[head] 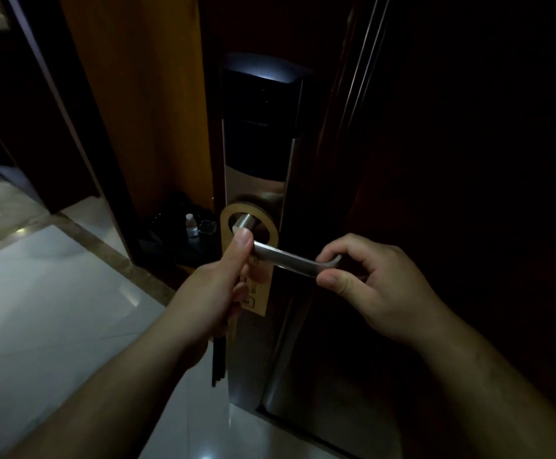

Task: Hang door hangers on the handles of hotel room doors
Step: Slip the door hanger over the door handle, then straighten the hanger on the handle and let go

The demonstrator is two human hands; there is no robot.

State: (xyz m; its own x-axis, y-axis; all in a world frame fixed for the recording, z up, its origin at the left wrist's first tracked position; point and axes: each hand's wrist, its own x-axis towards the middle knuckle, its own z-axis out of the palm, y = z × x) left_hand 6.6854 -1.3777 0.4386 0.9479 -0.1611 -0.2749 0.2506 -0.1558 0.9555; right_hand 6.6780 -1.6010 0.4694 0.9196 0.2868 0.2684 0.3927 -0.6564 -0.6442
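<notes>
dim hallway, dark door (435, 160). hanger (257, 294) already ringed round the handle (289, 258) stem, hanging straight down; left hand (217, 286) pinches it, right hand (366, 283) grips the handle tip, farther out.

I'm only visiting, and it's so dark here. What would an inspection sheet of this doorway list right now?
Surface: glossy pale floor tiles.
Job's things: gold door hanger, its hole round the metal handle's neck.
Clutter: water bottle and dark bag on the floor by the frame.
Hands: left hand pinches the door hanger; right hand grips the handle's free end.
Cables: nothing seen; thin dark strips below the left hand, unclear what.
Surroundings: dark wooden door, black lock panel above the handle.
</notes>
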